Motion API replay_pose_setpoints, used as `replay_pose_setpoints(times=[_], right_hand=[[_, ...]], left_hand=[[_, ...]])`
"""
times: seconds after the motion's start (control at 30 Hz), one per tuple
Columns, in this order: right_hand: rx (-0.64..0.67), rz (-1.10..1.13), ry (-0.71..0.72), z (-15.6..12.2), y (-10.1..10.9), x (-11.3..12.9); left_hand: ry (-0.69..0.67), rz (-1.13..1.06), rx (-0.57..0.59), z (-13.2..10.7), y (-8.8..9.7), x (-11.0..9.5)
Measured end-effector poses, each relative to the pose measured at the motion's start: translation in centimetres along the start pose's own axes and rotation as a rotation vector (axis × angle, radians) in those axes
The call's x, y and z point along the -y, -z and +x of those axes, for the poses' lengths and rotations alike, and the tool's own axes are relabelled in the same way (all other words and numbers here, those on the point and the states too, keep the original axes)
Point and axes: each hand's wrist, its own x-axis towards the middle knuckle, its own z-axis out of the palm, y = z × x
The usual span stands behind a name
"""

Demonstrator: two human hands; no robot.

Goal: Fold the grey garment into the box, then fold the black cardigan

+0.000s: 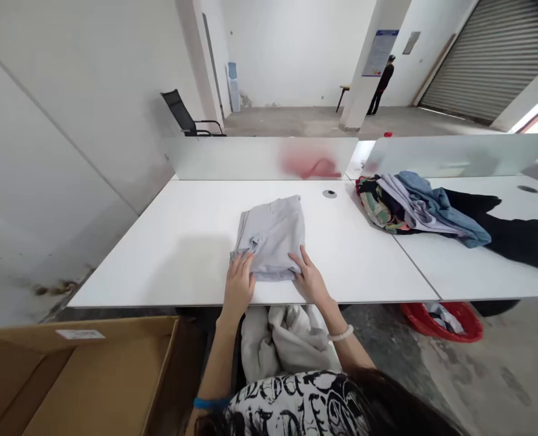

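A light grey garment (273,227), folded into a thick rough rectangle, lies on the white table (191,242) in front of me. Its exact kind I cannot make out; a small gathered or knotted spot shows near its left side. On its near left corner rests my left hand (239,281), fingers stretched over the cloth. My right hand (311,277) touches the near right edge, thumb and fingers spread on the fabric. Both hands press on the garment without gripping it.
A pile of clothes (418,203) with black trousers (514,224) lies on the right tabletop. Behind the table stands a frosted divider (232,158). An open cardboard box (109,363) is at lower left, a red basin (466,327) on the floor at right. A person (381,85) stands far back.
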Motion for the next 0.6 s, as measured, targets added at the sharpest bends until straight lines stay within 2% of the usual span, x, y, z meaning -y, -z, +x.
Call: replay_pose_setpoints(times=[0.1, 0.2, 0.43, 0.5, 0.6], right_hand=[[-0.051, 0.015, 0.032, -1.2, 1.2, -1.1], [-0.049, -0.021, 0.054, -2.4, 1.0, -2.3], [-0.096, -0.007, 0.085, -3.0, 0.2, -2.6], [-0.109, 0.023, 0.09, -3.0, 0.4, -2.7], [-0.125, 0.034, 0.146, -3.0, 0.5, -3.0]], left_hand=[[-0.057, -0.026, -0.017, 0.5, -1.5, 0.3], [-0.093, -0.049, -0.08, -0.3, -2.3, 0.7], [-0.096, -0.084, -0.296, -1.9, -1.7, 1.0], [-0.07, -0.056, -0.286, -2.1, -1.5, 0.8], [-0.009, 0.025, -0.2, -2.2, -0.8, 0.5]])
